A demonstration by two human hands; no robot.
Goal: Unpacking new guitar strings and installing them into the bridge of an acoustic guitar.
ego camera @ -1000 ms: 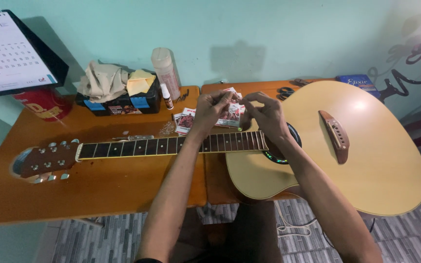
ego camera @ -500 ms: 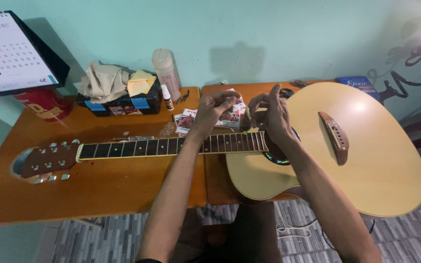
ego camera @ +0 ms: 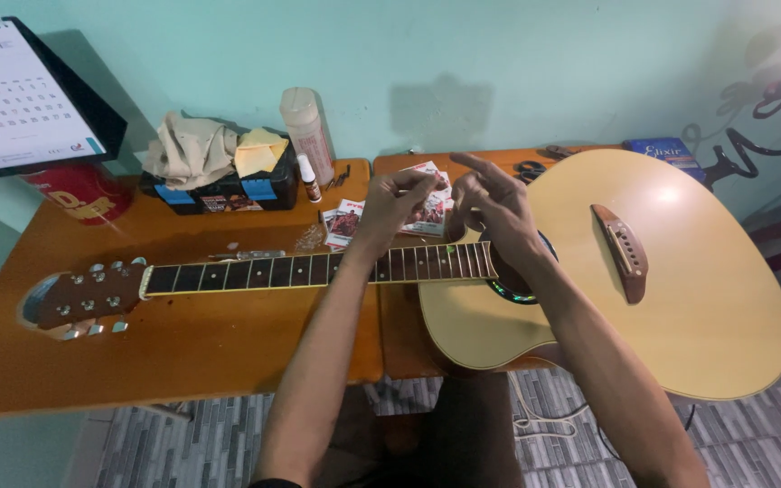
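My left hand [ego camera: 390, 203] pinches a small paper packet [ego camera: 428, 210] by its upper edge, thumb against fingertips, and holds it up above the far end of the fretboard [ego camera: 318, 268], just over the spot where the neck meets the body of the guitar [ego camera: 671, 271]. My right hand [ego camera: 490, 203] hangs just beside the packet with its fingers spread and curled, gripping nothing; I cannot tell whether a fingertip brushes the packet's right edge.

The packet looks very light and thin, I judge, with flat paper walls that would crease or tear if squeezed hard. A light pinch at a corner or along one edge is the best place to take it, leaving the rest free for the other hand. It should not be slippery, being matt paper.

It is a small square, white with red and dark print. 2 more packets [ego camera: 343, 223] of the same kind lie flat on the worktop [ego camera: 183, 348] just behind the neck. The guitar itself lies face up across the worktop, pale wood, and I see no strings on it.
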